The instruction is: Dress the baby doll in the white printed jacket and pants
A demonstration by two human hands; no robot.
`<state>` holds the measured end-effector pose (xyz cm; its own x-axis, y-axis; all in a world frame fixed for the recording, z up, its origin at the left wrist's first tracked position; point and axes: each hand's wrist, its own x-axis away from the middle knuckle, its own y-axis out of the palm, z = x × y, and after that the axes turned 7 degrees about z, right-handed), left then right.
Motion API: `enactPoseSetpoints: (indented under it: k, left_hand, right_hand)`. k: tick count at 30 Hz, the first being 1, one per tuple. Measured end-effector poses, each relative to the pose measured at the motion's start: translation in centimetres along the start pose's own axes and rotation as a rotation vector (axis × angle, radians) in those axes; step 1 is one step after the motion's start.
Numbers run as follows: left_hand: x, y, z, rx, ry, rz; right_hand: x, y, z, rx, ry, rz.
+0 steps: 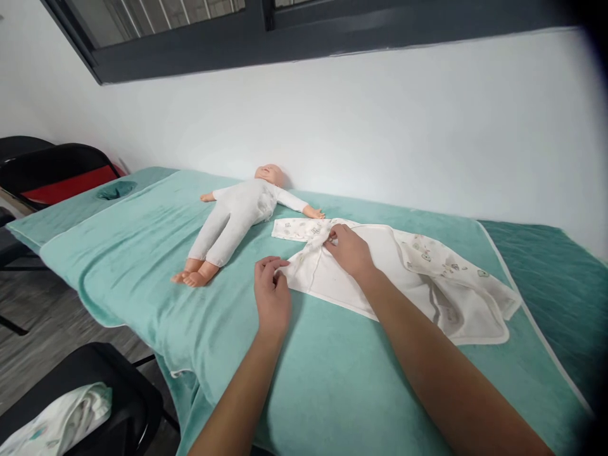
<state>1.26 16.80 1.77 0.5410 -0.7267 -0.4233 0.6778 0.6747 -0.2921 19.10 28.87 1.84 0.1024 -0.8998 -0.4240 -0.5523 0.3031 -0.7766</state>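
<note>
A white baby top (349,291) with a small printed pattern lies spread open on the green-covered bed, its plain inner side facing up. My left hand (273,291) pinches its lower left corner between thumb and fingers. Farther in, near the sleeve on the left, my right hand (349,249) is closed on a fold of the same top. Just beyond the left sleeve lies a baby doll (237,209) on its back, with a white cloth body, its arms spread and its bare feet towards me.
A green towel sheet (142,253) covers the bed and hangs over its near edge. The white wall (380,126) and a dark window frame (332,31) run behind. Black chairs (66,164) stand at left; a folded cloth (66,418) lies on the nearest chair.
</note>
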Motion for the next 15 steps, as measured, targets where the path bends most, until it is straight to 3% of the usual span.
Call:
enactPoseSetpoints:
  k: [6, 10, 15]
  left_hand:
    - [0.2, 0.7, -0.4, -0.211, 0.134, -0.171]
    - [0.2, 1.2, -0.6, -0.364, 0.218, -0.157]
    - [0.1, 1.2, -0.8, -0.434, 0.222, -0.111]
  right_hand:
    - [0.2, -0.2, 0.2, -0.038, -0.028, -0.002]
    - [0.3, -0.5, 0.2, -0.068, -0.022, 0.037]
    - [0.3, -0.8, 0.8, -0.194, -0.014, 0.120]
